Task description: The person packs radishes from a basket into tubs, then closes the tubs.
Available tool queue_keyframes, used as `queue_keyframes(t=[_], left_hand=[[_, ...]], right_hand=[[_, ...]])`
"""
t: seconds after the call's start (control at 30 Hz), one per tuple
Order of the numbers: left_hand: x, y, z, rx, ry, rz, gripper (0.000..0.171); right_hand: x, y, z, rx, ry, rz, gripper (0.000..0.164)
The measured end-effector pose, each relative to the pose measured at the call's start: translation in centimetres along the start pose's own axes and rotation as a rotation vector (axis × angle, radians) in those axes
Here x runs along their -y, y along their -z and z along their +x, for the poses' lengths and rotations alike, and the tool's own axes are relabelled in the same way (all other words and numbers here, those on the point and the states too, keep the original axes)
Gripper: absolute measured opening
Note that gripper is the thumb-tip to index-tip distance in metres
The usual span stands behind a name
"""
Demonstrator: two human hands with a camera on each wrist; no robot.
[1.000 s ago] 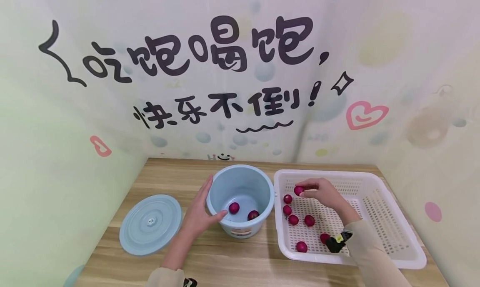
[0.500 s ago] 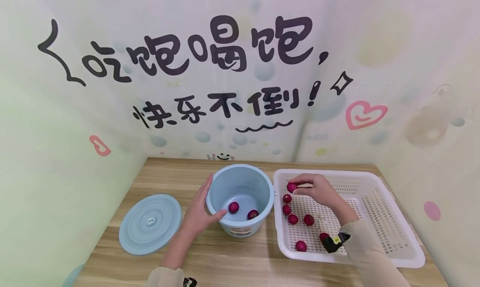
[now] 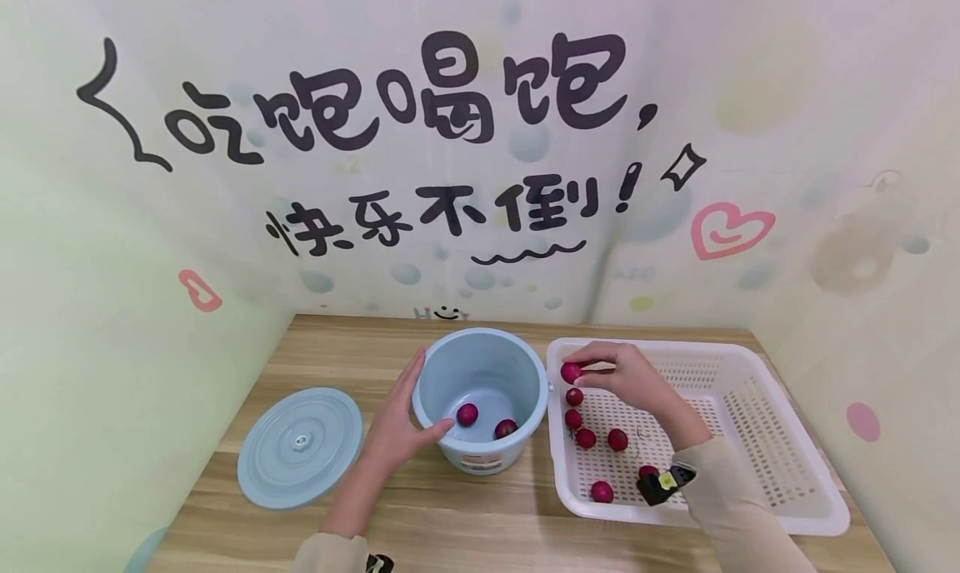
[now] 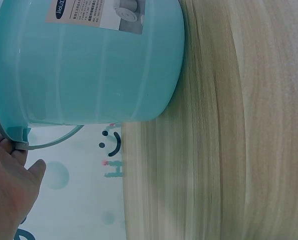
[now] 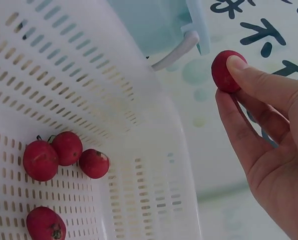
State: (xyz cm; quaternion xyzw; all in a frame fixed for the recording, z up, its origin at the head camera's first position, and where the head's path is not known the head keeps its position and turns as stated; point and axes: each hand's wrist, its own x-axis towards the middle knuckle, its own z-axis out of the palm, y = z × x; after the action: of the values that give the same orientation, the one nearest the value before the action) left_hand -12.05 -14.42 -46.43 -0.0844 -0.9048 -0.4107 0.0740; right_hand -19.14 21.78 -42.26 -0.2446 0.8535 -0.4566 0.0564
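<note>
My right hand (image 3: 626,377) pinches a red radish (image 3: 572,373) between thumb and fingertips, over the left back rim of the white basket (image 3: 750,358). In the right wrist view that radish (image 5: 226,72) is raised above the basket's edge. Several more radishes (image 3: 617,440) lie in the basket, mostly along its left side. My left hand (image 3: 393,431) holds the light blue bucket (image 3: 480,456) at its left side, thumb on the front rim. Its fingers show by the handle joint (image 4: 21,145) in the left wrist view. Two radishes (image 3: 467,414) lie on the bucket's floor.
A round light blue lid (image 3: 300,448) lies flat on the wooden table (image 3: 465,531) at the left. The basket stands close to the bucket's right side. Behind the table rises a wall (image 3: 375,290) with large black writing.
My right hand has moved left with the pinched radish, from inside the basket to its left back rim. My left hand and the bucket have stayed in place.
</note>
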Motion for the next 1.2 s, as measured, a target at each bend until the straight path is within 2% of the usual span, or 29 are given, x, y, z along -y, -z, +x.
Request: queue_keyframes(t=[0.47,1.0,1.2], left_hand=[[0.2,0.0,0.1,-0.006,-0.02,-0.005,0.105],[0.1,0.0,0.0,-0.006,-0.021,-0.012,0.106],[0.3,-0.1,0.0,-0.017,-0.043,-0.006,0.105]], right_hand=[[1.8,-0.9,0.6,0.036,0.088,0.039,0.037],[2.9,-2.1,1.6,0.052,0.08,0.092,0.036],[3.1,-2.6,1.9,0.022,0.09,0.081,0.036]])
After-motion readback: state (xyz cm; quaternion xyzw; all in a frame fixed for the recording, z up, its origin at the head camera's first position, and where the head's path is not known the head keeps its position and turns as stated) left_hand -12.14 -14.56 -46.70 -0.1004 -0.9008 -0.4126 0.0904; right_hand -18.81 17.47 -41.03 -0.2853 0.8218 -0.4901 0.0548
